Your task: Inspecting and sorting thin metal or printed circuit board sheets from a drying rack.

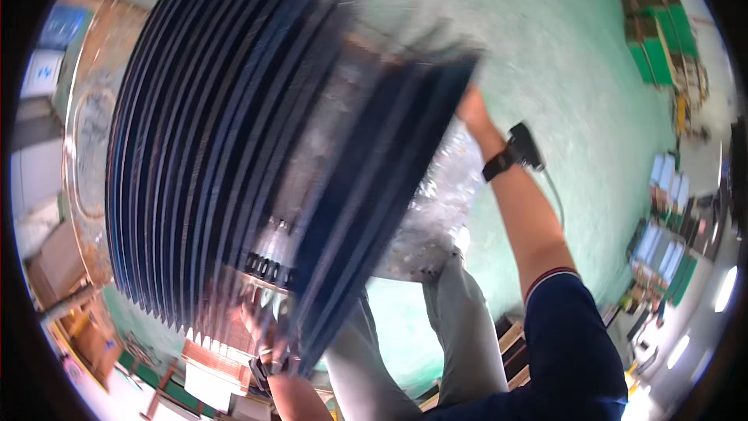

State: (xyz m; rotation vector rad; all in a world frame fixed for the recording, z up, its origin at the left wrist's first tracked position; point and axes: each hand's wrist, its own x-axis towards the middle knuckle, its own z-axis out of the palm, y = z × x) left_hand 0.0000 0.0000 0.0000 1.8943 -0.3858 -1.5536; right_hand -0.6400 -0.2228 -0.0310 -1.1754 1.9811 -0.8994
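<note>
A long block of dark blue ribbed slats [389,164] slants across the middle, smeared by motion. At its upper right end my right hand [471,109] grips the edge, the fingers partly hidden behind it. My left hand [261,327] is by its lower left end, too blurred to show how the fingers lie. To the left stands a large row of similar dark blue slats [202,125] with pale edges, packed side by side. Between the two groups shows a shiny grey surface [312,132]. Small dark pieces in a row [269,269] sit just above my left hand.
A worn metal-edged bench [97,125] lies at the far left. Beneath is a green floor [576,78]. Green boxes [662,47] and stacked bluish bundles [658,253] stand at the right. A black wrist device [523,148] with a cable is on my right forearm.
</note>
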